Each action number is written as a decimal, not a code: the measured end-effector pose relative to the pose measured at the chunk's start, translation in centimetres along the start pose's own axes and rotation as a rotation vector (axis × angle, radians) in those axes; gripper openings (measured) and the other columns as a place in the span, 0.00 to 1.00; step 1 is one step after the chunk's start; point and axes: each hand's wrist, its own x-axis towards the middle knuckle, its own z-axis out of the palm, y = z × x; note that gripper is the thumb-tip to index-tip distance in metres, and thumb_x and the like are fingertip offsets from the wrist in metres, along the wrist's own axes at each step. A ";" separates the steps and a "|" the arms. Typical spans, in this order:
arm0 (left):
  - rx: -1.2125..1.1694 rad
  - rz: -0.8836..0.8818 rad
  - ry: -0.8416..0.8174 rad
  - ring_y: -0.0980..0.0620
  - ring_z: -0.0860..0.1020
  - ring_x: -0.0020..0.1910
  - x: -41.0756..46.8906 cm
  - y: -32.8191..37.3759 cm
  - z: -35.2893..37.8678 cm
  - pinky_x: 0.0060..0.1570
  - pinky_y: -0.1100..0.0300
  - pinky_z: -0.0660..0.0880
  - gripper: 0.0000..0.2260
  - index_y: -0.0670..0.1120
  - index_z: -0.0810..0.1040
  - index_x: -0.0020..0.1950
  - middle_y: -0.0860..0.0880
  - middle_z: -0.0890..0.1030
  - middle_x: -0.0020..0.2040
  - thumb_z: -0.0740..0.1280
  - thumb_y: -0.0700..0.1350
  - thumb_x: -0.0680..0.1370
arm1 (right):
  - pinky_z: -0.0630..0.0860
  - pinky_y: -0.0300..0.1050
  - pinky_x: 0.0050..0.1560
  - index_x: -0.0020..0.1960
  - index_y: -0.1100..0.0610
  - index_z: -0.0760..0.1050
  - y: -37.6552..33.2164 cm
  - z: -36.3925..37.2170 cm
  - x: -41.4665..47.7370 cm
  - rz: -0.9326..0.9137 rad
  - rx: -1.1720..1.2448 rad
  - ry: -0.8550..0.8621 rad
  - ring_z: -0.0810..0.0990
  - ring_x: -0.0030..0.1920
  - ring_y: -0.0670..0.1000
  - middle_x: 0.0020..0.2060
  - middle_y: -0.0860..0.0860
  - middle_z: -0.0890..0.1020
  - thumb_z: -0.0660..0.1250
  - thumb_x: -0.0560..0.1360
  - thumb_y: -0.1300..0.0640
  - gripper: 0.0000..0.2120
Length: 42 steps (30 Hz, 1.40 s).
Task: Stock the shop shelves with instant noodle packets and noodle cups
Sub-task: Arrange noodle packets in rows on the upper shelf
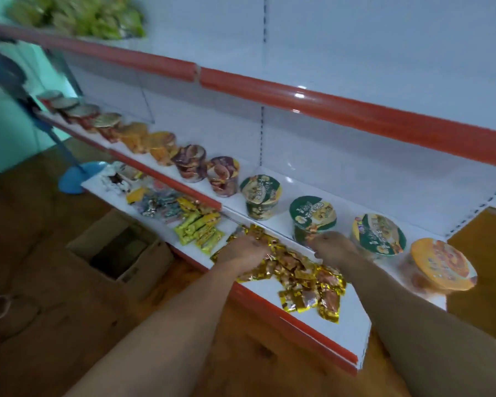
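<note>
A heap of small gold foil packets (pixel 307 279) lies on the low white shelf (pixel 352 319) with the red front edge. My left hand (pixel 242 249) is sunk into the left end of the heap, its fingers curled round a bunch of gold packets. At the back of the heap my right hand (pixel 331 246) has its fingers bent down; whether they hold a packet is hidden. Just behind it stands a green noodle cup (pixel 312 217), one of a long row of cups on the shelf above. An orange-lidded cup (pixel 441 265) ends the row on the right.
Left of the gold heap lie yellow-green packets (pixel 201 230) and mixed silver ones (pixel 158 203). On the brown floor sits an open cardboard box (pixel 121 253), with a blue long-handled tool (pixel 75 179) beyond it. The top shelf holds blurred green packets (pixel 78 15).
</note>
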 end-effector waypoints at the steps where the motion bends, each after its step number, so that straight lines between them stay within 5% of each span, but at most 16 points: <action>1: 0.032 -0.007 0.037 0.49 0.75 0.36 -0.8 -2.1 -3.2 0.35 0.58 0.67 0.14 0.47 0.76 0.39 0.47 0.77 0.38 0.61 0.56 0.77 | 0.76 0.48 0.52 0.45 0.58 0.77 -3.1 1.9 -0.5 -0.058 -0.032 -0.020 0.78 0.46 0.55 0.45 0.55 0.81 0.65 0.76 0.55 0.06; 6: 0.128 -0.072 0.228 0.46 0.73 0.38 -5.4 -12.4 -19.0 0.41 0.54 0.70 0.14 0.46 0.71 0.36 0.47 0.71 0.35 0.60 0.52 0.78 | 0.75 0.57 0.57 0.48 0.66 0.79 -18.5 11.4 -5.1 -0.369 -0.187 -0.063 0.79 0.54 0.62 0.47 0.62 0.82 0.63 0.77 0.56 0.13; 9: 0.151 -0.105 0.399 0.45 0.78 0.51 -9.1 -17.3 -27.6 0.50 0.54 0.73 0.15 0.43 0.79 0.51 0.44 0.79 0.49 0.60 0.53 0.79 | 0.71 0.47 0.41 0.37 0.57 0.71 -26.6 16.6 -7.8 -0.538 -0.277 -0.058 0.76 0.41 0.57 0.37 0.61 0.78 0.60 0.77 0.56 0.11; 12: 0.122 -0.135 0.586 0.48 0.78 0.50 -12.6 -21.0 -34.6 0.54 0.53 0.76 0.14 0.44 0.81 0.55 0.45 0.82 0.53 0.60 0.51 0.79 | 0.63 0.43 0.31 0.32 0.54 0.65 -33.8 20.8 -10.1 -0.665 -0.365 -0.041 0.68 0.32 0.50 0.29 0.52 0.71 0.58 0.78 0.57 0.15; 16: 0.081 -0.146 0.723 0.51 0.78 0.45 -14.8 -24.2 -42.3 0.43 0.57 0.74 0.13 0.44 0.82 0.52 0.46 0.82 0.50 0.61 0.50 0.80 | 0.72 0.47 0.41 0.37 0.58 0.72 -42.0 24.7 -11.1 -0.760 -0.433 -0.043 0.76 0.38 0.55 0.35 0.56 0.78 0.60 0.78 0.54 0.13; 19: 0.044 -0.128 0.784 0.54 0.75 0.43 -14.5 -25.9 -47.0 0.42 0.59 0.70 0.09 0.47 0.80 0.49 0.49 0.81 0.49 0.63 0.50 0.79 | 0.73 0.47 0.52 0.37 0.50 0.73 -47.7 27.2 -10.2 -0.837 -0.433 0.000 0.79 0.45 0.54 0.41 0.52 0.82 0.63 0.76 0.50 0.10; 26: 0.024 -0.035 0.812 0.59 0.73 0.37 -7.6 -29.9 -54.8 0.33 0.65 0.68 0.06 0.52 0.76 0.42 0.53 0.78 0.41 0.64 0.49 0.79 | 0.71 0.43 0.45 0.42 0.50 0.75 -59.5 34.2 -4.7 -0.906 -0.265 -0.028 0.78 0.44 0.51 0.47 0.51 0.82 0.66 0.75 0.53 0.04; 30: -0.011 -0.038 0.805 0.58 0.74 0.39 -2.2 -32.6 -60.3 0.39 0.64 0.72 0.08 0.50 0.78 0.46 0.52 0.79 0.42 0.64 0.53 0.79 | 0.68 0.40 0.41 0.52 0.53 0.80 -66.6 38.7 -0.3 -0.910 -0.182 -0.079 0.75 0.41 0.45 0.50 0.50 0.81 0.66 0.77 0.55 0.07; 34: -0.011 -0.038 0.824 0.54 0.78 0.45 1.7 -35.9 -66.7 0.48 0.56 0.78 0.11 0.50 0.80 0.51 0.51 0.81 0.45 0.63 0.55 0.79 | 0.75 0.46 0.49 0.46 0.53 0.79 -74.1 42.5 3.0 -0.918 -0.108 -0.070 0.77 0.47 0.51 0.51 0.51 0.83 0.66 0.77 0.55 0.04; 39: 0.028 -0.032 0.815 0.54 0.78 0.46 6.2 -41.9 -74.1 0.49 0.55 0.79 0.11 0.51 0.79 0.52 0.52 0.81 0.46 0.63 0.55 0.79 | 0.76 0.48 0.49 0.51 0.55 0.81 -82.5 48.5 6.2 -0.927 -0.101 -0.054 0.80 0.51 0.56 0.52 0.54 0.83 0.64 0.78 0.57 0.07; 42: 0.010 0.013 0.811 0.56 0.77 0.44 9.4 -46.7 -78.6 0.44 0.59 0.76 0.09 0.52 0.78 0.51 0.54 0.79 0.43 0.63 0.55 0.79 | 0.74 0.43 0.35 0.44 0.54 0.79 -86.9 53.1 8.3 -0.862 -0.083 -0.052 0.80 0.41 0.56 0.41 0.52 0.81 0.64 0.76 0.57 0.05</action>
